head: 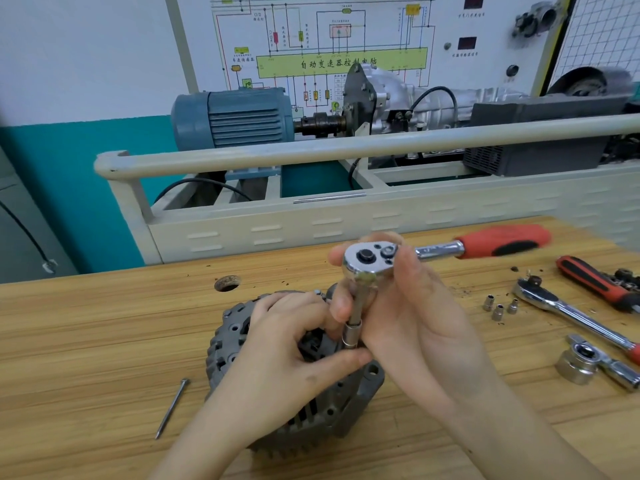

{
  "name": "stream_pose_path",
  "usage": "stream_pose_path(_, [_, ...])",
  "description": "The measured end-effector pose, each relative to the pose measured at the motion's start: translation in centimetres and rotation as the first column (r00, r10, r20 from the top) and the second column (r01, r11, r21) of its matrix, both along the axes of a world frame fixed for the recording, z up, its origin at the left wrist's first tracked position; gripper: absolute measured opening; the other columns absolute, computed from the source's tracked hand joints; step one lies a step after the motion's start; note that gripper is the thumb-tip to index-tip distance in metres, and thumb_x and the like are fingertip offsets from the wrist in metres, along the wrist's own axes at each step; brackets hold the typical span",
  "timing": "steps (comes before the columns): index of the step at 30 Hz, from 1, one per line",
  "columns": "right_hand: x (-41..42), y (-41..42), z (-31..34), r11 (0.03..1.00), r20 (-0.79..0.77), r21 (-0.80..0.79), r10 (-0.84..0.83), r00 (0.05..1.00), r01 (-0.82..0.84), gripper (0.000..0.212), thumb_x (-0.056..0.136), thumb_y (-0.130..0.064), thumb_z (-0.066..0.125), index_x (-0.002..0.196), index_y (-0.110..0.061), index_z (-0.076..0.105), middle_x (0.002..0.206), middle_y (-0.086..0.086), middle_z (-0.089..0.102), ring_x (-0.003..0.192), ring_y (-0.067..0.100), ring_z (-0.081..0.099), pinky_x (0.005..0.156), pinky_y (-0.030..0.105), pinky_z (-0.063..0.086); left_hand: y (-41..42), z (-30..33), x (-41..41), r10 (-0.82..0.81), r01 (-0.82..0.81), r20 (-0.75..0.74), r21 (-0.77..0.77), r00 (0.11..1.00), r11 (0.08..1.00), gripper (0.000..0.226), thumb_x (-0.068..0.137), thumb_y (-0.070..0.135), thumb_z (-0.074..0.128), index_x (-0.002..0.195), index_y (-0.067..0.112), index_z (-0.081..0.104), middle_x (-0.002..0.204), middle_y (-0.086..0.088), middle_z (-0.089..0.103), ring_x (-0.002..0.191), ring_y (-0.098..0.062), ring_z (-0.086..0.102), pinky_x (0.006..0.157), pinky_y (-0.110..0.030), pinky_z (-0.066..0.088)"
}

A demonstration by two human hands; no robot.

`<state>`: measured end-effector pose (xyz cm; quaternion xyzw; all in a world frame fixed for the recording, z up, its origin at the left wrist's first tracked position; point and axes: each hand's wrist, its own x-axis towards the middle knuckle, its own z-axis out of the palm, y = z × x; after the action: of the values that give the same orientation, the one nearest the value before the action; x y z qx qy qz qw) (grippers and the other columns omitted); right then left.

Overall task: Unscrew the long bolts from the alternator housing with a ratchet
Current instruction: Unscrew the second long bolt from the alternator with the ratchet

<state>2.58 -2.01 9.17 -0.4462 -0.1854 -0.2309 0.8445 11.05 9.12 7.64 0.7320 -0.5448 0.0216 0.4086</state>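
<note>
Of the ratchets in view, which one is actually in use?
The red-handled ratchet gripped at its head by the right hand, standing on an extension over the alternator. The other ratchets lie untouched on the bench at right.

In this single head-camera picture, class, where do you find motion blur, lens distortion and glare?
Head view: the ratchet has a smeared red handle, motion blur, while the right hand at its head is fairly sharp; the pale rail bows, wide-angle distortion; glare glints on the spare ratchet lying on the bench.
</note>
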Motion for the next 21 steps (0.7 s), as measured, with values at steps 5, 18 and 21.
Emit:
stream_pose_path(5, [0.02,-0.21,0.12,0.996,-0.017,0.036,0.081,0.997,-0.080,0.031,0.078,-0.044,0.062,0.087,-0.015,0.069,0.081,0.003,0.069,0.062,0.012,0.061,0.064,0.024,0.050,0.11,0.09,-0.03,-0.031,0.031,0.022,0.012,0.999,0.999,0.041,0.068,0.060,0.053,0.085,0.026,0.068,0.097,0.014,0.064,0.106,0.000,0.049,0.102,-0.026,0.021])
stream_pose_path(18, [-0.37,0.20,0.30,0.997,0.021,-0.016,0.080,0.997,-0.080,0.022,0.073,-0.034,0.073,0.085,-0.017,0.066,0.089,0.004,0.068,0.070,0.014,0.063,0.068,0.024,0.049,0.10,0.15,-0.24,-0.027,0.027,-0.005,-0.033,1.000,0.999,0.035,0.066,0.059,0.056,0.085,0.030,0.061,0.098,0.014,0.061,0.100,0.000,0.051,0.100,-0.025,0.023])
stream_pose_path(21, [-0.36,0.36,0.39,0.994,-0.003,-0.052,0.094,0.996,-0.094,0.027,0.080,-0.040,0.064,0.090,-0.015,0.065,0.086,0.004,0.069,0.064,0.013,0.061,0.065,0.022,0.049,0.11,0.25,-0.22,-0.053,0.053,0.021,-0.016,0.998,0.998,0.035,0.069,0.058,0.056,0.094,0.033,0.055,0.104,0.024,0.059,0.105,0.004,0.048,0.102,-0.024,0.020])
